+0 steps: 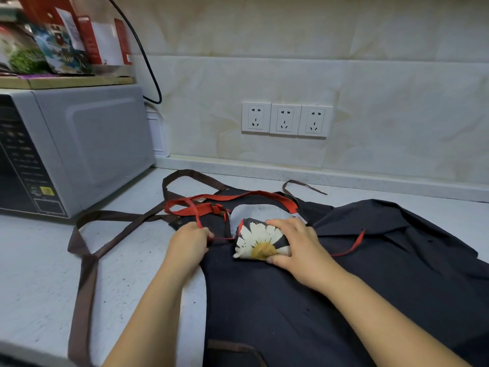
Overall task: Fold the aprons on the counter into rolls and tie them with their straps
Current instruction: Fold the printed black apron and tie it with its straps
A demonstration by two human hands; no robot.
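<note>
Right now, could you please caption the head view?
The right hand holds the daisy-print apron roll while the left hand grips its red strap.

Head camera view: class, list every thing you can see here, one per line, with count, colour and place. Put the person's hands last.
rolled apron: one, white and yellow daisy on dark, on the flat apron
red straps: several lengths, red, trailing from the roll
flat apron: one, dark navy, spread on the counter
brown straps: several lengths, brown, left of the flat apron
counter: one, pale speckled, under it all
microwave: one, grey, far left
packets: several, red and multicoloured, above the microwave
sockets: three, white, on the wall
cable: one, black, behind the microwave
left hand: one, bare, grips a red strap
right hand: one, bare, holds the rolled apron
</note>
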